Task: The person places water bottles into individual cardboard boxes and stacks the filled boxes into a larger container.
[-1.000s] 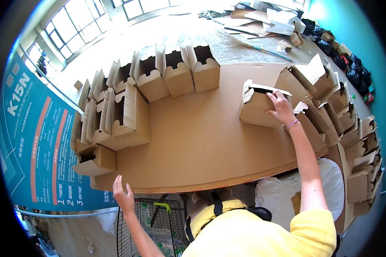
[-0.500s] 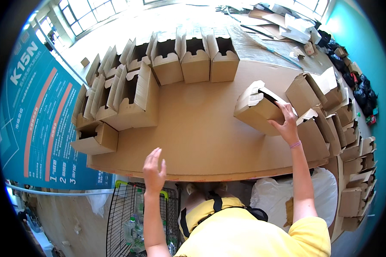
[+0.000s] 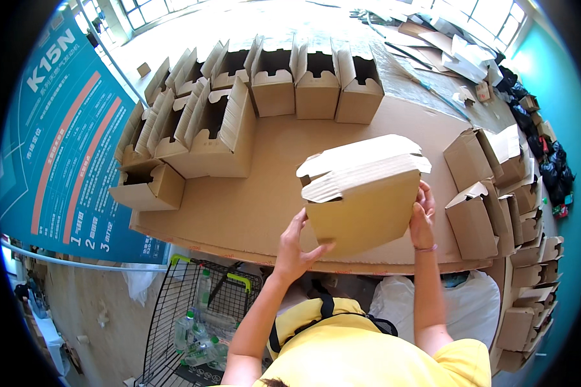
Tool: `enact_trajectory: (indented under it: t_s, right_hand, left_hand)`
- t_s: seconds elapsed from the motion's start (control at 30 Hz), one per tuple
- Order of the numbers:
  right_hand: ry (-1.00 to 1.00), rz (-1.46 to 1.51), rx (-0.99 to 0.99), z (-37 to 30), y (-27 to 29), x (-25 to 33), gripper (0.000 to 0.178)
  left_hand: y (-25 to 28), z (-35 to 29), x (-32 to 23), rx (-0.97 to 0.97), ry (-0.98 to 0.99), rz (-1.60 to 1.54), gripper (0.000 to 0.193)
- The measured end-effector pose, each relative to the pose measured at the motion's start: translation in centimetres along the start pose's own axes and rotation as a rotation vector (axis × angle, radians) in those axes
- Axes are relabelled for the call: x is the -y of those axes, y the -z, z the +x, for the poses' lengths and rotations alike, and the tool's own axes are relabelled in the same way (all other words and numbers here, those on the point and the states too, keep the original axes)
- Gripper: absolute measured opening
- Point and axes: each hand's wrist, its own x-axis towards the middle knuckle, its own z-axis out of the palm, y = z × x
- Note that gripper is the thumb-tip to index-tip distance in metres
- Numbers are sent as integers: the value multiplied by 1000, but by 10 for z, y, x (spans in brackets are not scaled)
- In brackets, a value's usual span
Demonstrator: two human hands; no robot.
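An open-topped cardboard box (image 3: 368, 209) hangs tilted over the near middle of the cardboard-covered table (image 3: 271, 177), its top flaps standing up. My left hand (image 3: 295, 248) grips its lower left side, thumb along the bottom edge. On its right side my right hand (image 3: 423, 216) is closed round the edge, a thin band at the wrist. To the right stand several more open boxes (image 3: 472, 222), the closest just beyond my right hand. Further open boxes (image 3: 219, 132) stand in rows at the left and along the far side.
Below the table at the left is a wire cart (image 3: 164, 329) with green corners, holding clear plastic bottles (image 3: 197, 342). A blue printed banner (image 3: 61, 148) stands at the left. White sacking (image 3: 464, 300) lies under the table's right side. Flattened cardboard and black bags (image 3: 551, 171) line the far right.
The box has come from the right side to the middle, turned with its broad side toward me. My left hand has reached over and taken hold of it; my right hand keeps its grip.
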Motion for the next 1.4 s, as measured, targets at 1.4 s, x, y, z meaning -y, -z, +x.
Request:
enact_trajectory:
  t_s: [1.4]
  right_hand:
    - [52, -1379, 937, -22, -189, -2, 5]
  left_hand:
    - [198, -248, 228, -768, 682, 485, 21]
